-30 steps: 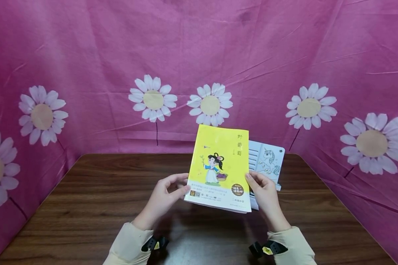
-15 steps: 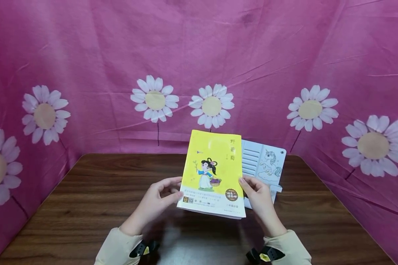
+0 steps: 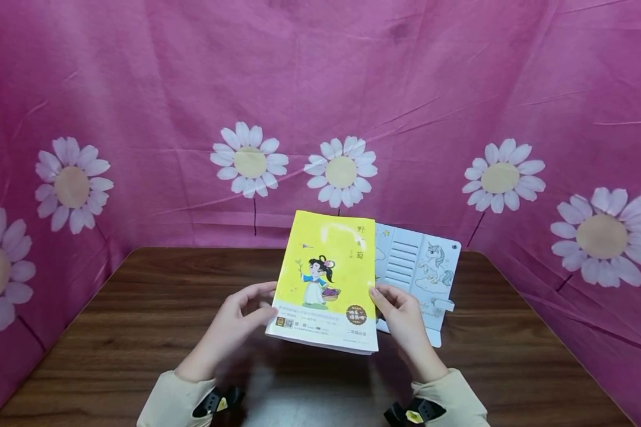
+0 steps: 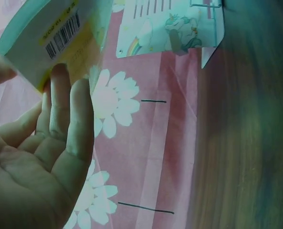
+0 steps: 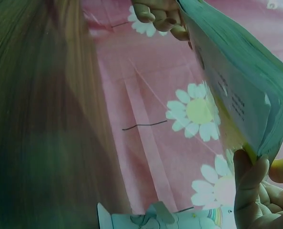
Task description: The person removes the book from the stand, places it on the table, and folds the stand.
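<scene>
A thick paperback book (image 3: 331, 252) with a yellow front cover, printed with a girl carrying a basket, is held up over the table, facing me. My left hand (image 3: 227, 332) grips its lower left edge, thumb in front and fingers behind. On the opposite edge, my right hand (image 3: 408, 320) pinches the book with the thumb on the cover. The left wrist view shows a barcode (image 4: 63, 36) on its back cover, with fingertips against it. Behind the book and to its right stands a pale blue book stand (image 3: 435, 267) with a unicorn print and slots, partly hidden.
The brown wooden table (image 3: 139, 332) spreads out below both hands. A pink cloth (image 3: 406, 77) with large white daisies hangs behind the table and along its sides. Black bands (image 3: 216, 403) circle both wrists over light sleeves.
Both hands have carried the book to the left and slightly down, so more of the blue book stand shows. The grip on the book looks the same.
</scene>
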